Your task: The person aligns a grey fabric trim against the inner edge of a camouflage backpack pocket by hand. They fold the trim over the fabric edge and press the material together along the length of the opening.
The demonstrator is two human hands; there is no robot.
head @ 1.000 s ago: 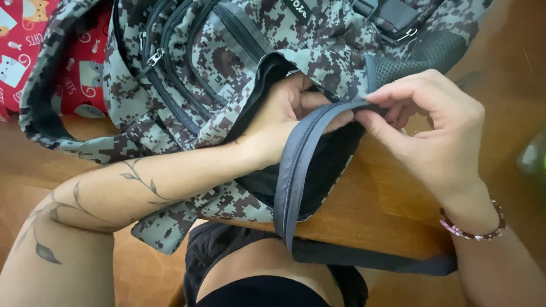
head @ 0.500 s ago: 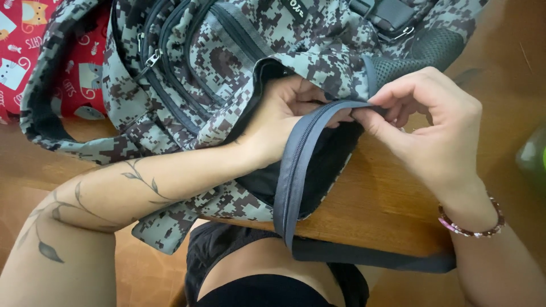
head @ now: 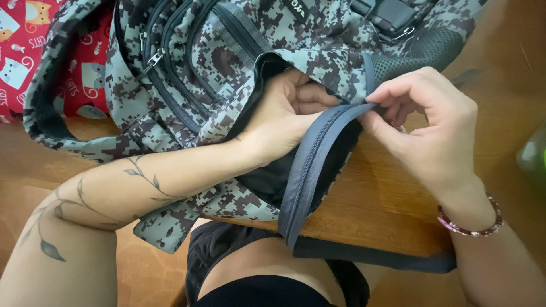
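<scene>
Pinched between thumb and fingers of the right hand [head: 424, 122] is the top end of a grey zipper strip [head: 310, 165], just where it meets the mesh side pocket [head: 418, 54] of the camouflage backpack [head: 239, 51]. Left hand [head: 287, 116] sits inside the open mouth of the bag, fingers curled closed on the inner edge of the same opening, holding it taut against the pull of the right. Backpack lies on its side on a wooden table [head: 392, 210], its lower corner hanging over the near edge. Progress, as a judgement: main compartment is wide open, black lining showing, and the zipper strip hangs loose down past the table edge; no slider is visible under the fingers, so the closing looks barely begun, nearly the full run left. Front pockets [head: 170, 62] appear zipped shut, pulls lying flat. Table is bare brown wood with worn grain. Red cloth [head: 23, 34] with cartoon animal print lies at the far left behind the shoulder strap [head: 45, 108]. Blurred green object [head: 534, 156] at the right edge, kind unclear. Beaded bracelet [head: 469, 224] on the right wrist. Tan floor tiles [head: 153, 278] show below.
</scene>
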